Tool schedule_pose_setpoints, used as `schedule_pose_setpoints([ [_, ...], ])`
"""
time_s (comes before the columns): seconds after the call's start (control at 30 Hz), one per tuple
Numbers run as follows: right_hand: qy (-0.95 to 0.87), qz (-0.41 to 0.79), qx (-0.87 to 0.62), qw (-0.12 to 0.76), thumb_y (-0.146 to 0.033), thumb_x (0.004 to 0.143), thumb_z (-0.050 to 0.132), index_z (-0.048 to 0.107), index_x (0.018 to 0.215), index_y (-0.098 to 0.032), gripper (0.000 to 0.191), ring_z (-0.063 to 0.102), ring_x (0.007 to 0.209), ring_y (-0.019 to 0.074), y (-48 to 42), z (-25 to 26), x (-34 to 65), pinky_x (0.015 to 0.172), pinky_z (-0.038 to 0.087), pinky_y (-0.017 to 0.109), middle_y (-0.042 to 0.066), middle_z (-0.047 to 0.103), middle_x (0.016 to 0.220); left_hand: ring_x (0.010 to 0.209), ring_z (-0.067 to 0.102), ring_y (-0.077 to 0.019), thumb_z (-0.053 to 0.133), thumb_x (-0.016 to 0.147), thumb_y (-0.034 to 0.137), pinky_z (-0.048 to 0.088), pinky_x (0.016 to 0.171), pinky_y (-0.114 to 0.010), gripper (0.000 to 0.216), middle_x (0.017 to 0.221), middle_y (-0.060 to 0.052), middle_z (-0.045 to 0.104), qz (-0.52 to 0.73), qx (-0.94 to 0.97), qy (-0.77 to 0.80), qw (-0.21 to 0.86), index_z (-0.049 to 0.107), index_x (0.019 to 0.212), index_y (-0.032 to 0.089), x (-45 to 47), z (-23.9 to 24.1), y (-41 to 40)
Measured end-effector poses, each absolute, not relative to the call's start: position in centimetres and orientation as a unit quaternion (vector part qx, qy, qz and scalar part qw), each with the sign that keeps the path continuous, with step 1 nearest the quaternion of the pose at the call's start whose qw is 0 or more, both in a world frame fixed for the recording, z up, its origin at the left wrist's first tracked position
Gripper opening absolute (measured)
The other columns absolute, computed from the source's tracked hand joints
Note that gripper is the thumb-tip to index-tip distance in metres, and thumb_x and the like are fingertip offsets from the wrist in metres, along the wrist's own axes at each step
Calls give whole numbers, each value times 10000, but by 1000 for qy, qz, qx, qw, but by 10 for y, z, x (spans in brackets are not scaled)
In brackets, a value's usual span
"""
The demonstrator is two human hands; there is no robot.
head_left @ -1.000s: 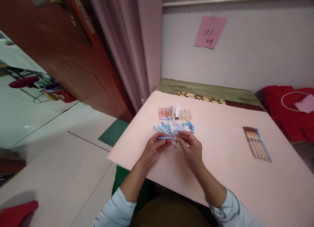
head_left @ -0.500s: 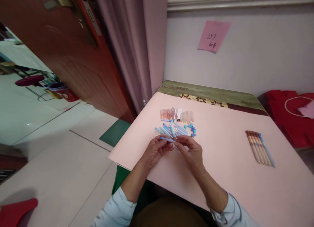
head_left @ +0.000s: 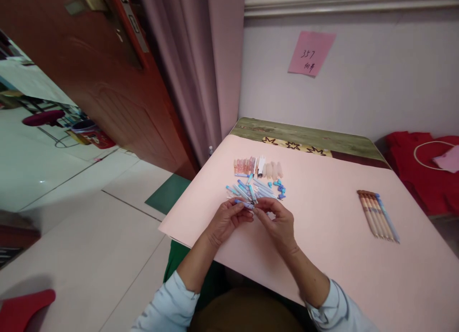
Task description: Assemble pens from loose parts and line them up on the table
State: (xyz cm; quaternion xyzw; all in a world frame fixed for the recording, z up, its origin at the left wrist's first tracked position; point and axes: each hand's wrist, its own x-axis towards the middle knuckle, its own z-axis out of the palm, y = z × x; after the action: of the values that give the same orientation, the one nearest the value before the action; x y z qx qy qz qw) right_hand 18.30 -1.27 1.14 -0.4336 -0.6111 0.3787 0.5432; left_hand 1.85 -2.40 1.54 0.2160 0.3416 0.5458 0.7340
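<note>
Blue pen barrel (head_left: 244,204) just below centre of frame, over pink desk (head_left: 322,236). Left hand (head_left: 225,223): fingers clamped on barrel. Right hand (head_left: 278,224): fingers pinching its right end. Loose blue pen parts (head_left: 263,188) just above.

The sleeves (head_left: 172,301) are pale blue — loose and creased.

Indoor room, home or small workshop, can't tell which. Red-brown door (head_left: 118,112), mauve curtain (head_left: 201,59) and tiled floor (head_left: 86,265) look homely; pen parts (head_left: 261,187) on 1 pink-covered table (head_left: 322,226), wall note (head_left: 311,53) reading "357" suggest workshop.
</note>
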Motion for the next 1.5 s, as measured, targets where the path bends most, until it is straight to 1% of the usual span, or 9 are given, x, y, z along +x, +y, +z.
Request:
schedule_pose_setpoints([
  [0.13,-619,368,-431,543,-308,813,711,680,1005,-214,216,689,766,176,-14,11,183,737,572,326,31,730,838,663,694,-170,785,736,217,580,690,-317,270,798,-84,719,545,214,345,734,637,931,102,19,15,-23],
  [0.43,-670,277,-415,550,-248,841,657,675,1051,-219,213,677,750,165,-18,11,183,742,563,318,34,718,853,682,692,-166,789,733,230,574,699,-306,279,829,-91,724,546,216,346,732,645,934,101,19,13,-23],
  [0.6,-665,284,-419,550,-275,839,663,682,1040,-221,209,687,749,177,-18,9,183,743,569,328,38,726,846,663,687,-166,782,737,216,579,687,-315,255,799,-91,721,539,220,345,736,649,921,100,18,13,-23],
  [0.73,-669,289,-416,545,-291,831,681,679,1047,-226,225,682,732,174,-18,12,183,749,565,335,30,724,831,671,691,-168,769,749,210,586,678,-312,231,837,-101,727,540,218,333,742,657,917,98,17,11,-23],
  [1.0,-544,292,-523,587,-411,812,679,708,986,-179,291,668,738,179,8,20,217,704,547,314,56,725,825,643,687,-97,617,836,130,588,659,-198,82,862,-72,745,655,56,328,679,673,893,117,2,8,-15],
  [1.07,-555,304,-547,548,-426,802,678,725,940,-176,288,641,669,166,15,17,229,649,526,293,43,715,774,650,692,-94,593,840,110,588,657,-190,88,888,-82,749,668,41,326,668,673,877,115,0,8,-13],
  [1.17,-643,263,-569,439,-398,797,672,743,827,-221,192,580,571,137,16,15,235,566,454,259,4,680,692,647,693,-93,575,842,91,587,642,-184,99,909,-93,752,673,33,327,663,670,858,112,1,8,-12],
  [1.3,-775,161,-532,301,-294,799,667,735,782,-282,72,607,630,136,2,13,222,567,397,243,-16,687,736,624,684,-87,600,834,99,582,621,-172,75,866,-72,750,674,48,331,658,667,859,119,3,7,-11],
  [1.5,-817,46,-532,216,-285,871,609,732,812,-256,139,631,658,153,-16,7,195,523,313,255,15,698,771,603,673,-86,639,815,126,580,591,-176,79,854,-57,746,662,75,336,666,667,889,128,3,4,-11],
])
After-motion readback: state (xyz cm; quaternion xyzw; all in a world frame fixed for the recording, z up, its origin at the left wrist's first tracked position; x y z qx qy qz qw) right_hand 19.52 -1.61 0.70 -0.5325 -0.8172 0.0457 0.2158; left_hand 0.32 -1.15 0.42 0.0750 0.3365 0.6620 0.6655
